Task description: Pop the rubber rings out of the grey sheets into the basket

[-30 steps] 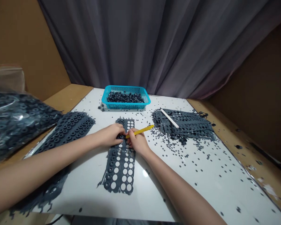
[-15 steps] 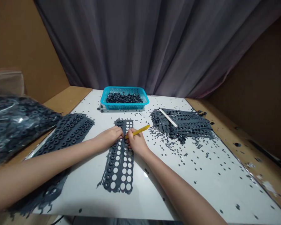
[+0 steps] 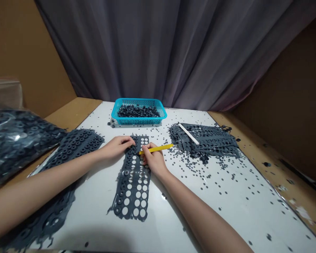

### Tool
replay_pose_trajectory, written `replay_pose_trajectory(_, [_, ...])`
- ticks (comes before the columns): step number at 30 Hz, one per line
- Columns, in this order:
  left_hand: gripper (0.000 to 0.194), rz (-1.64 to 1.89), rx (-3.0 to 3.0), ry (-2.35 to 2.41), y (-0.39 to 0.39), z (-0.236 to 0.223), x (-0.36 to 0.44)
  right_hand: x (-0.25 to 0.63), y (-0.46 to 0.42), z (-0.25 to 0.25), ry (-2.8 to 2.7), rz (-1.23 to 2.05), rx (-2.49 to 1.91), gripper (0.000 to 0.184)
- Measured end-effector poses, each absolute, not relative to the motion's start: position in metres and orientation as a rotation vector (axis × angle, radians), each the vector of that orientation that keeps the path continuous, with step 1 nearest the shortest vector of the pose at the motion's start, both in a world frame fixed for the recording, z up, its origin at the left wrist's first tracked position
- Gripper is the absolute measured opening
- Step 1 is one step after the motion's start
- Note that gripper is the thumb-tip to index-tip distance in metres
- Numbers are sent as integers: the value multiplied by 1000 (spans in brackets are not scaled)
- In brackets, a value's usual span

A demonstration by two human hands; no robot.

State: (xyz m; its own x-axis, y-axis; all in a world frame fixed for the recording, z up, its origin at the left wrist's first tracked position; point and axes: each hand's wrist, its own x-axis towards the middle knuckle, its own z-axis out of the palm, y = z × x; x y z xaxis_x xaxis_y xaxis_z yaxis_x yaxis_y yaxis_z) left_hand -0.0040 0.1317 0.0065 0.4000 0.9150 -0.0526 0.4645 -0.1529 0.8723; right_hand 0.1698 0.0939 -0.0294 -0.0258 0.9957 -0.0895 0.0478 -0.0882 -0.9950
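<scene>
Both hands on perforated grey rubber strip (image 3: 123, 185): left hand (image 3: 116, 148) open, fingers pressed down, apparently steadying it; right hand (image 3: 154, 161) pinching yellow plastic stick (image 3: 158, 149), free end toward 3 o'clock.

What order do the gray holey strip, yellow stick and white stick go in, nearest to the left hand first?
From the left hand:
1. Gray holey strip: touching, under its fingers, mid-table.
2. Yellow stick: just right, in the right hand.
3. White stick: farther right, on the gray pile.

A pleated grey curtain (image 3: 137, 45) hangs behind. Brown walls (image 3: 287, 80) flank it, above worn wooden ledges (image 3: 284, 189).
</scene>
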Motion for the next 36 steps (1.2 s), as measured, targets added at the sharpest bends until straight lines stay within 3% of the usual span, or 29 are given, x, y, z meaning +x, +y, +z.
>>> replay_pose_trajectory(12, [18, 362, 2437, 1082, 138, 13, -1, 170, 96, -32, -1207, 1259, -1324, 26])
replay_pose_trajectory(23, [20, 226, 2632, 903, 148, 10, 4, 166, 99, -27, -1424, 1096, -1419, 19])
replay_pose_trajectory(30, [7, -22, 2769, 935, 141, 10, 14, 168, 100, -30, -1405, 1140, -1395, 20])
replay_pose_trajectory(36, [22, 47, 2957, 910, 134, -9, 6, 168, 100, -30, -1388, 1148, -1417, 20])
